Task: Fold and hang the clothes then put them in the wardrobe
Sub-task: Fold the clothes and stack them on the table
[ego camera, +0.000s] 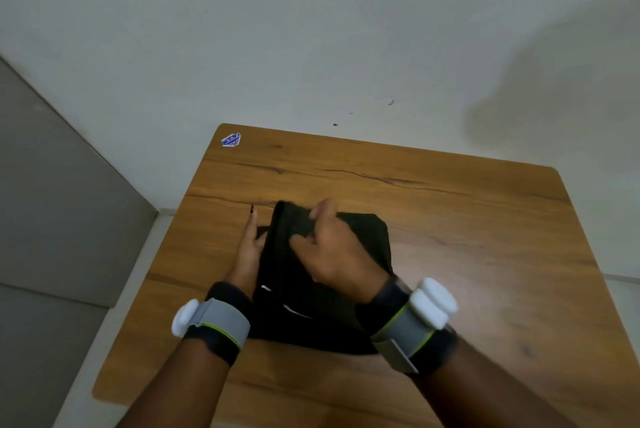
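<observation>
A black garment with small white marks lies partly folded on the wooden table, near its left-middle. My right hand rests on top of it and pinches its far edge between thumb and fingers. At the garment's left side is my left hand, index finger stretched flat on the table and the other fingers tucked under or against the cloth's edge. Both wrists carry grey bands with white pods. No hanger or wardrobe is in view.
The table stands against a pale wall. A blue sticker sits at its far left corner. A grey panel runs along the left, with a strip of light floor between it and the table.
</observation>
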A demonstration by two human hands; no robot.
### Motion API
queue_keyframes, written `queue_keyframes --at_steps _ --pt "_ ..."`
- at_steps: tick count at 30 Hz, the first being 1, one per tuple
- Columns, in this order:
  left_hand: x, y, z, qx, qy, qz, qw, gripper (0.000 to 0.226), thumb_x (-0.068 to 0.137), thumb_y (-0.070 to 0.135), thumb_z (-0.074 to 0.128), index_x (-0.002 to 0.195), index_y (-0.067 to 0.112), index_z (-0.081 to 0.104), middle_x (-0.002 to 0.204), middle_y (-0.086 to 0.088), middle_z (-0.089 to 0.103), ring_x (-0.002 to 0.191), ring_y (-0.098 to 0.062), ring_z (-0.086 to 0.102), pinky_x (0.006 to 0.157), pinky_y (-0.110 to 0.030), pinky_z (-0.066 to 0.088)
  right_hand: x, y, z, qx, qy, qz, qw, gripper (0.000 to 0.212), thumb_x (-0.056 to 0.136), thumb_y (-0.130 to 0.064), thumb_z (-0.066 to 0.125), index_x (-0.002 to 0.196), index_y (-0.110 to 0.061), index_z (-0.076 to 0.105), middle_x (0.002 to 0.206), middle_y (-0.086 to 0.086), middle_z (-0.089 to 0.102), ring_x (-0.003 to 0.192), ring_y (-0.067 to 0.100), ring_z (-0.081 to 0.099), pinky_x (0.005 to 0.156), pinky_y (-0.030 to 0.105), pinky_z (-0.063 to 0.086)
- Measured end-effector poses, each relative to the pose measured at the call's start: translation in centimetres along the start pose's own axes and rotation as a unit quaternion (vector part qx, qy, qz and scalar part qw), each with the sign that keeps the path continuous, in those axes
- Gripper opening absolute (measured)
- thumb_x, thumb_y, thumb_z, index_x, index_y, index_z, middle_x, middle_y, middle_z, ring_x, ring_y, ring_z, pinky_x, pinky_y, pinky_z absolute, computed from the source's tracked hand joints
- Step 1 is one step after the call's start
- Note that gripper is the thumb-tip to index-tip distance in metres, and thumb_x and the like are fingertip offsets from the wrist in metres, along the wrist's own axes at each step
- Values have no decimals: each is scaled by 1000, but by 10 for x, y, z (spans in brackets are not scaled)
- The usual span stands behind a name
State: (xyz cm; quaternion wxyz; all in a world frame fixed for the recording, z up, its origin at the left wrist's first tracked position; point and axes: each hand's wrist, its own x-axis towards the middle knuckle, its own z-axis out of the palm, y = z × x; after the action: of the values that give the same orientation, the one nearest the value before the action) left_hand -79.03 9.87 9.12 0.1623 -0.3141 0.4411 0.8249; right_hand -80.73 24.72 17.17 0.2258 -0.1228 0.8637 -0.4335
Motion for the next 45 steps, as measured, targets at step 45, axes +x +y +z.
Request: queue_keyframes --at_steps 45 --pt "3 -41 -43 600 381 244 660 72 90 38 53 152 22 21 148 -20 36 132 -41 37 107 -54 29 -81 154 36 -257 132 -163 943 23 81 -46 52 96 -30 60 99 -7 48 91 11 42 77 30 33"
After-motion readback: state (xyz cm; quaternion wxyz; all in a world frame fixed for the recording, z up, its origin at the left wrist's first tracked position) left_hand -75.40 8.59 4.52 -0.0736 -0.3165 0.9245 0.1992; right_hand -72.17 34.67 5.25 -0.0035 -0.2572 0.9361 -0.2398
